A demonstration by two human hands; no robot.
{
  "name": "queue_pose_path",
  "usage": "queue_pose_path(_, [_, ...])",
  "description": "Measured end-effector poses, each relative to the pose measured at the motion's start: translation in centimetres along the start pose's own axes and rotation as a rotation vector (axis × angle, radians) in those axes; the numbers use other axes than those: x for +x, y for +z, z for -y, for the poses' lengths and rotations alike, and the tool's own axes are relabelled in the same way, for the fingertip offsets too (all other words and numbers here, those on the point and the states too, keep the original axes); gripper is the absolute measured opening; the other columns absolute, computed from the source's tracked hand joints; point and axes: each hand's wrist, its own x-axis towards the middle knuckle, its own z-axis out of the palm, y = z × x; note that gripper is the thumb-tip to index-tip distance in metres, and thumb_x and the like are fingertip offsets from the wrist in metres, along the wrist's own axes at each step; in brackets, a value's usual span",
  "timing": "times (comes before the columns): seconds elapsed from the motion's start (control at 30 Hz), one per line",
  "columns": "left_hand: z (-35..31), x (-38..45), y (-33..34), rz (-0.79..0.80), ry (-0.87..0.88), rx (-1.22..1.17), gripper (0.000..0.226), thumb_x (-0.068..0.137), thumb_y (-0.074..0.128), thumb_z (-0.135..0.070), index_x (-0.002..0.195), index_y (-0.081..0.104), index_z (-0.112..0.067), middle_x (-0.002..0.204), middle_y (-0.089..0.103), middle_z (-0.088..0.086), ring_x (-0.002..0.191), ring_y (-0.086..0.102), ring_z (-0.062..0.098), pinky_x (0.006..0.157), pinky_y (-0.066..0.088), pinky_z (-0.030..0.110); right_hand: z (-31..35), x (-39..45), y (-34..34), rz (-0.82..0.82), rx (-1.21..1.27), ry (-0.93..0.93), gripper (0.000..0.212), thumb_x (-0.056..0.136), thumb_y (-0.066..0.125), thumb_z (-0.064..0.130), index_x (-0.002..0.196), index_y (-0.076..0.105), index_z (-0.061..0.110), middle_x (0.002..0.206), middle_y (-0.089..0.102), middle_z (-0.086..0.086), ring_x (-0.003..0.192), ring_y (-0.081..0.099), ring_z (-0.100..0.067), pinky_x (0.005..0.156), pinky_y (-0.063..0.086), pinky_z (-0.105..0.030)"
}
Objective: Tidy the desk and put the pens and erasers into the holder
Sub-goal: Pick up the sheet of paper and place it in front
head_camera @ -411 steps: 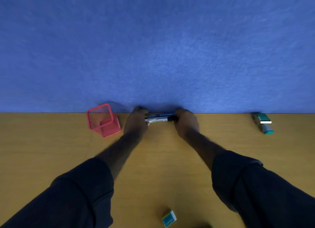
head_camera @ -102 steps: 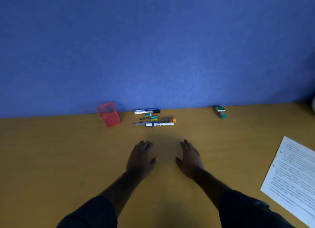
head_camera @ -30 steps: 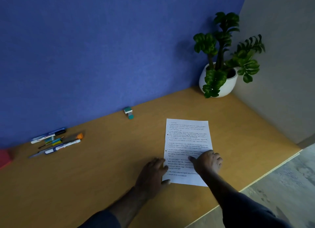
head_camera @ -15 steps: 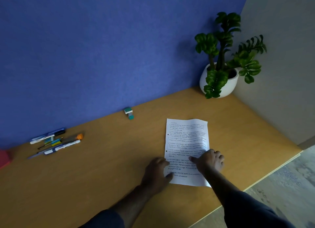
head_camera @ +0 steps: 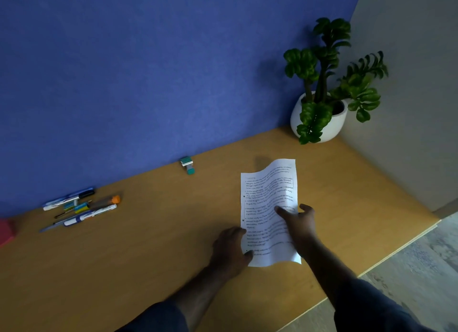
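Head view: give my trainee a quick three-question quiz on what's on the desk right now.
1. True or false: both hands grip the printed sheet.
2. What lies nearest the potted plant? A) pens B) sheet C) green eraser
3. Fill in: the pink holder sits at the frame's ___ edge.

Key: 1 true: left hand and right hand hold it. 2 B. 3 left.
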Motion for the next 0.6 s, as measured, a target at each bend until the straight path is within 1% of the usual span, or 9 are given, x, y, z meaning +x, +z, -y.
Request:
queue_pose_path(0.07, [-0.2,0.2,-0.2,0.027,-0.017,0.005,0.066,0.088,0.064,-0.045,0.146,0.04,-0.024,0.151,0.042,-0.005,0.142,0.033,0.017,0.117,0.031,0.041,0.6,0.1,-0.2,0.061,-0.004,-0.04,0.056,0.076,0.079,0.018,0.119,0.047,0.005,0.107,0.066,-0.012,0.084,0.07,-0.03,0.069,0.061,-0.045])
queue_pose_path(0.1, [-0.2,0.2,-0.2,0.038,-0.027,-0.003,0.066,0.088,0.064,-0.045,0.146,0.039,-0.024,0.152,0.041,-0.006,0.142,0.032,0.017,0.117,0.031,0.041,1.0,0.0,-0.2,0.09,-0.041,-0.091,0.043,0.077,0.076,0.014,0.112,0.053,0.003,0.102,0.069,-0.013,0.083,0.071,-0.03,0.067,0.061,-0.044])
queue_pose_path(0.13, [-0.2,0.3,-0.4,0.05,-0.042,-0.024,0.066,0.088,0.063,-0.045,0.147,0.039,-0.025,0.152,0.041,-0.006,0.142,0.032,0.017,0.117,0.03,0.039,1.3,0.0,-0.2,0.113,-0.083,-0.147,0.031,0.078,0.074,0.011,0.104,0.059,0.006,0.097,0.071,-0.012,0.082,0.071,-0.029,0.067,0.061,-0.043])
queue_pose_path(0.2, [0.0,0.4,-0.7,0.055,-0.085,-0.119,0.065,0.088,0.064,-0.044,0.146,0.042,-0.025,0.151,0.043,-0.007,0.141,0.036,0.015,0.117,0.031,0.037,2.1,-0.3,0.1,0.138,-0.185,-0.26,0.02,0.077,0.071,0.007,0.094,0.062,0.01,0.089,0.071,-0.007,0.081,0.069,-0.026,0.064,0.058,-0.037])
queue_pose_path(0.27, [0.2,0.6,-1.2,0.032,-0.13,-0.241,0.06,0.088,0.066,-0.04,0.143,0.048,-0.024,0.146,0.049,-0.005,0.135,0.045,0.015,0.112,0.039,0.036,3.1,-0.9,0.8,0.18,-0.267,-0.345,0.015,0.077,0.071,0.007,0.088,0.062,0.012,0.083,0.07,-0.004,0.078,0.068,-0.025,0.06,0.055,-0.035])
queue_pose_path(0.33, [0.2,0.6,-2.1,-0.034,-0.172,-0.339,0.055,0.089,0.068,-0.037,0.139,0.052,-0.022,0.14,0.054,-0.006,0.13,0.051,0.016,0.106,0.045,0.034,4.1,-1.7,1.6,0.23,-0.337,-0.404,0.013,0.078,0.07,0.009,0.085,0.061,0.014,0.082,0.068,-0.004,0.076,0.068,-0.023,0.063,0.057,-0.039])
queue_pose_path(0.4, [0.5,0.6,-3.1,-0.112,-0.249,-0.432,0.06,0.089,0.068,-0.039,0.143,0.047,-0.022,0.143,0.052,-0.004,0.131,0.05,0.018,0.104,0.045,0.032,5.0,-2.5,2.4,0.287,-0.379,-0.457,0.012,0.079,0.07,0.01,0.085,0.06,0.015,0.083,0.068,-0.003,0.076,0.067,-0.023,0.064,0.057,-0.041])
queue_pose_path(0.5, [1.0,0.5,-5.0,-0.159,-0.304,-0.661,0.064,0.09,0.068,-0.04,0.146,0.042,-0.024,0.146,0.051,-0.002,0.127,0.052,0.015,0.097,0.045,0.031,7.1,-4.3,3.6,0.381,-0.422,-0.558,0.013,0.079,0.07,0.011,0.085,0.06,0.017,0.084,0.067,-0.001,0.077,0.066,-0.019,0.062,0.054,-0.036])
queue_pose_path(0.6, [1.6,0.3,-7.2,-0.216,-0.331,-0.859,0.058,0.097,0.059,-0.037,0.149,0.038,-0.022,0.147,0.05,-0.002,0.122,0.051,0.013,0.095,0.042,0.03,9.3,-6.5,4.8,0.504,-0.381,-0.599,0.015,0.078,0.074,0.012,0.086,0.061,0.017,0.087,0.069,-0.005,0.079,0.067,-0.023,0.069,0.056,-0.043])
